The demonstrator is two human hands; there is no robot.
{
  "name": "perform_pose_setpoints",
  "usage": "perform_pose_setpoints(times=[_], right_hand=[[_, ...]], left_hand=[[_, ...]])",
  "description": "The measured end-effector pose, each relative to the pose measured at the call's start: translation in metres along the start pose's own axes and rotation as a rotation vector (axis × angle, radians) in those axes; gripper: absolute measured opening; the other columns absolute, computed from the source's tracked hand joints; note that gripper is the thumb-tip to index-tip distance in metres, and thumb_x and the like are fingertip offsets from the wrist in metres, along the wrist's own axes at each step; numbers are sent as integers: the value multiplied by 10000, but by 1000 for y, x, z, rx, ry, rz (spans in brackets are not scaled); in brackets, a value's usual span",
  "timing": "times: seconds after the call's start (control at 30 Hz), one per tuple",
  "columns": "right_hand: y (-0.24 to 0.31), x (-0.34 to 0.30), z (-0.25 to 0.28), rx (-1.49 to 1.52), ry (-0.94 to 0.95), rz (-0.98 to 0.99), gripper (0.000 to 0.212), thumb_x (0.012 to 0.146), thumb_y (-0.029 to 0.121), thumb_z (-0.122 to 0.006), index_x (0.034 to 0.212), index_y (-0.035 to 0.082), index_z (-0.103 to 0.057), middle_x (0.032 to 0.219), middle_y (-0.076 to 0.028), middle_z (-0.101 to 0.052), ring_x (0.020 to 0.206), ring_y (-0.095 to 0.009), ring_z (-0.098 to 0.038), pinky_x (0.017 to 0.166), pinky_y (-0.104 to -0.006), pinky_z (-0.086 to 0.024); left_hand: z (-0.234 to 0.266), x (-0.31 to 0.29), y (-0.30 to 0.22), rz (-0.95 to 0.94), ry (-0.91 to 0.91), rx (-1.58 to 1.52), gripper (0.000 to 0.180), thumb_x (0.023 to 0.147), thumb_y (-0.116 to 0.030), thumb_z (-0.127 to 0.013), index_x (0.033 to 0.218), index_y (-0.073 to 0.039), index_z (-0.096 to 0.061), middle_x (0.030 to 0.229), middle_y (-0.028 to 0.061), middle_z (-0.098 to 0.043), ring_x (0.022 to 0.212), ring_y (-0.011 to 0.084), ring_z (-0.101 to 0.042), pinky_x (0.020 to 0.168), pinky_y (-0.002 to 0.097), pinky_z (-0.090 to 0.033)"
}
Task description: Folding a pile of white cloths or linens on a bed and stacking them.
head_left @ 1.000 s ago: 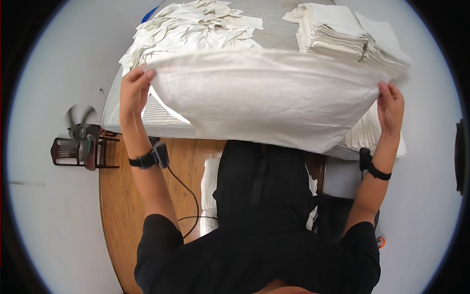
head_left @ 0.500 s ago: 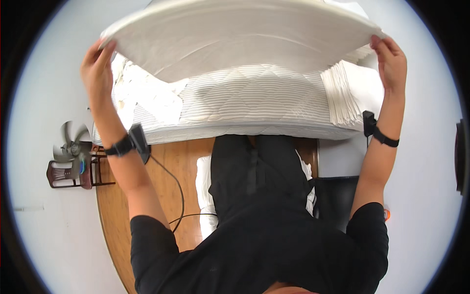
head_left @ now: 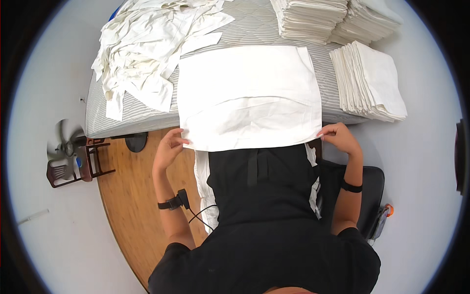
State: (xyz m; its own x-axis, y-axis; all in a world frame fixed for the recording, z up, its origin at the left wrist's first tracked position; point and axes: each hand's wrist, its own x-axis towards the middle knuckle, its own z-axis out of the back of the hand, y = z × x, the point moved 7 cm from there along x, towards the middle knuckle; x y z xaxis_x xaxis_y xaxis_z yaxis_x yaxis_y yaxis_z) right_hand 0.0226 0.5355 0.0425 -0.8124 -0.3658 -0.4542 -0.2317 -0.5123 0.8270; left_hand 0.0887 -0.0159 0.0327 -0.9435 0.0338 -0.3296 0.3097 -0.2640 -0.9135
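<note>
Partly on a striped mattress [head_left: 254, 24] and partly reaching past its near edge, hiding that stretch of it and some of the black trousers [head_left: 230, 171], a white cloth [head_left: 249, 78] lies spread, its near corners pinched by the left hand [head_left: 171, 145] and the right hand [head_left: 342, 138]. Beyond, the top of the view cuts off a rumpled heap of white cloths [head_left: 144, 46] and two folded stacks [head_left: 311, 22], while a nearer folded stack [head_left: 374, 78] shows at right and the blades of a fan [head_left: 68, 147] blur at left.

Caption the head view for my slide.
Left hand and right hand grip the near corners of a white cloth partly on a striped mattress.
</note>
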Motion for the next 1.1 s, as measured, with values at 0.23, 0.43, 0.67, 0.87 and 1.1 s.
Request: perform_pose_setpoints(times=[0.23,0.43,0.67,0.87,1.1], right_hand=[[45,66,49,-53,-186,164,192,905,124,-655,1032,-16,-685,929,-56,-707,828,-110,-641,745,-260,-514],[64,203,115,-172,-664,225,302,879,271,-700,920,-28,-706,751,-66,-677,660,-135,-604,628,-293,-486],[0,261,130,124,-614,12,289,845,297,-736,816,11,-706,673,-24,-628,572,-116,-530,543,-297,-428],[-23,243,170,-151,-883,-40,306,855,326,-711,789,27,-701,650,-56,-632,552,-152,-579,487,-314,-432],[-1,142,88,-183,-412,-186,592,925,535,-564,649,17,-643,612,-100,-640,480,-173,-588,440,-327,-450]], left_hand=[[17,70,-43,-215,-164,138,216,941,-58,-547,1118,24,-640,1066,83,-685,1016,151,-624,906,291,-480],[-7,190,-96,-488,-332,351,243,923,-124,-584,1133,-27,-658,1163,148,-666,1116,279,-612,975,381,-472],[-22,237,-55,-385,-453,927,496,954,-367,-494,1389,-131,-527,1486,170,-436,1405,371,-341,1152,488,-254],[-24,246,-61,-390,-495,930,518,962,-377,-477,1403,-107,-510,1504,173,-411,1413,372,-331,1159,483,-246],[23,116,-62,-518,-845,57,244,995,-171,-548,1093,34,-637,1009,96,-672,892,146,-620,821,266,-494]])
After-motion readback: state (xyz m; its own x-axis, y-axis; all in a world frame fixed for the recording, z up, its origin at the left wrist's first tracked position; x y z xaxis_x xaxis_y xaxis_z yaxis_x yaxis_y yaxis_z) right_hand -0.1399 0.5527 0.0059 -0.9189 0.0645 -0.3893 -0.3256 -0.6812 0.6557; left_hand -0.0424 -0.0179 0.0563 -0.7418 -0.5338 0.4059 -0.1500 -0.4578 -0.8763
